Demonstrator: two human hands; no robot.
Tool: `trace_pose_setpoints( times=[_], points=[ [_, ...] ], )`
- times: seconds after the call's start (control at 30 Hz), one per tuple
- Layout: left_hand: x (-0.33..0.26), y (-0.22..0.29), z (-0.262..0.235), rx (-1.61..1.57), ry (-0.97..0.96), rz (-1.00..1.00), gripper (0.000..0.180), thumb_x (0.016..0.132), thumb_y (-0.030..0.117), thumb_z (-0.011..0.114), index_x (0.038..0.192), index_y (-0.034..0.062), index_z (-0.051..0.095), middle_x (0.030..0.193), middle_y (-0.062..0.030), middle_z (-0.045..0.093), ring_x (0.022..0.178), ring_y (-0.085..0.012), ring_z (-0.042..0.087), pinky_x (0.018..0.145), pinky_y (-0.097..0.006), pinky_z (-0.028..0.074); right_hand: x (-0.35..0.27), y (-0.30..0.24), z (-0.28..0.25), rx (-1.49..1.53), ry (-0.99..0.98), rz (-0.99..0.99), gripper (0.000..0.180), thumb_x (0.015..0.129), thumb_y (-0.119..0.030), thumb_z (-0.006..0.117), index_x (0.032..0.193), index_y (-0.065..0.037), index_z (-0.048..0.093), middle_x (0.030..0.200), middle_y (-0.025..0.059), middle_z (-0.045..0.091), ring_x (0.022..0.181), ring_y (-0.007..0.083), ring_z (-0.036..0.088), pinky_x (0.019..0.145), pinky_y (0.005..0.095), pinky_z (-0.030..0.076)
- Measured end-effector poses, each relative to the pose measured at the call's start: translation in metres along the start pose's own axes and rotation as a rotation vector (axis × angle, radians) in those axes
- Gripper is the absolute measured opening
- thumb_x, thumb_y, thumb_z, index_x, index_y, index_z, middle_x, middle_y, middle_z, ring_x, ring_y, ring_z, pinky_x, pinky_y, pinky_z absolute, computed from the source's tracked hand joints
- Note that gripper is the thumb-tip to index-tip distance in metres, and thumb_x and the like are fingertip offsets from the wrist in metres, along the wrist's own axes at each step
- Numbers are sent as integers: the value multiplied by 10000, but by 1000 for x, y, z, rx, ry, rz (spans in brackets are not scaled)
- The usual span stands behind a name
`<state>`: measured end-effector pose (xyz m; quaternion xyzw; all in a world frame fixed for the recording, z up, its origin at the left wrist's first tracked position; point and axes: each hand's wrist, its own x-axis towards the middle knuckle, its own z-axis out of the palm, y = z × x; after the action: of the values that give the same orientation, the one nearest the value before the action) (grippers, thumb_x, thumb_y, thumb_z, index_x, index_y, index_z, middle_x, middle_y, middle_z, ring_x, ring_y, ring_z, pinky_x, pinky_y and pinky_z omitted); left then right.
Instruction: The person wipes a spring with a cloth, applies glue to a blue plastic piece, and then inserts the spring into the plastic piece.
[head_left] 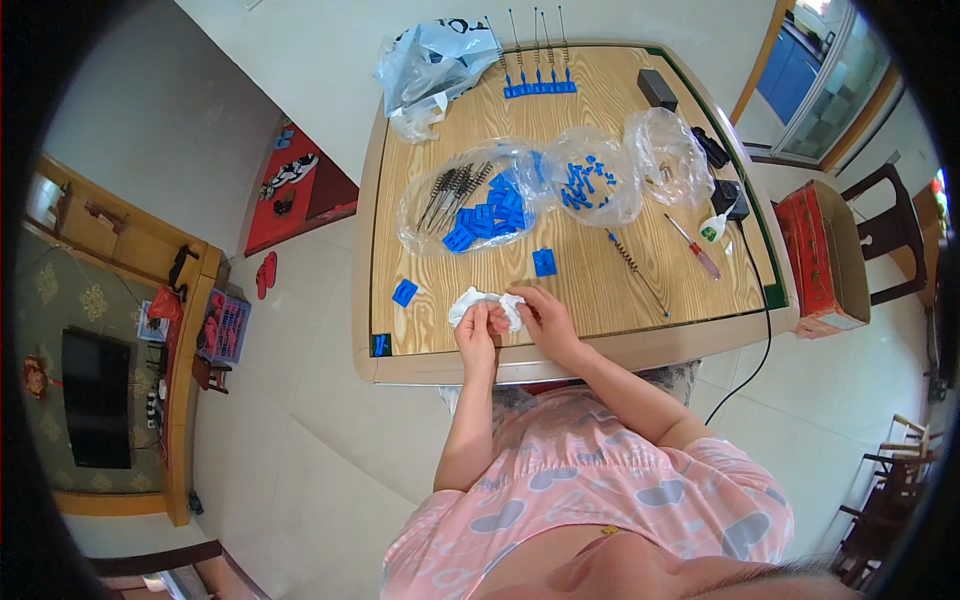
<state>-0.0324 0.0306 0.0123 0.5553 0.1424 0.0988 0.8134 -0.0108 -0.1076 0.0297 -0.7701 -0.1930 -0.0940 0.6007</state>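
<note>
At the table's near edge, both my hands are closed on a crumpled white piece of tissue or thin cloth (470, 300). My left hand (478, 332) pinches its middle, and my right hand (548, 322) grips its right end. One small blue plastic block (404, 292) lies left of my hands. Just beyond them is another blue block (544, 262). To the right rests a thin dark rod with a spring and blue tip (632, 268). Farther right lies a screwdriver (698, 252) with a reddish handle.
Clear bags hold spring rods (452, 195) and blue blocks (485, 220), small blue parts (588, 185), and small metal bits (665, 170). Spring rods stand upright in a blue strip (540, 89) at the back. A white bottle (714, 228) and a black cable (768, 335) are at the right.
</note>
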Motion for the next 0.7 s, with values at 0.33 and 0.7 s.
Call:
trace_pose_setpoints(
  times=[0.33,0.7],
  points=[
    [0,3,-1,-33,-65,-2,305,1005,206,427,1027,-46,597,863,-93,639,655,-111,578,608,-242,482,-4,11,9,149,67,62,261,853,-9,594,1114,-14,577,879,128,588,707,209,592,634,303,483],
    [-3,-3,3,641,-210,412,249,964,138,491,1117,-35,583,946,-62,608,796,-119,550,694,-242,463,-2,9,3,46,-17,-28,324,843,-2,599,1164,-37,576,971,122,576,768,228,605,667,314,499]
  ],
)
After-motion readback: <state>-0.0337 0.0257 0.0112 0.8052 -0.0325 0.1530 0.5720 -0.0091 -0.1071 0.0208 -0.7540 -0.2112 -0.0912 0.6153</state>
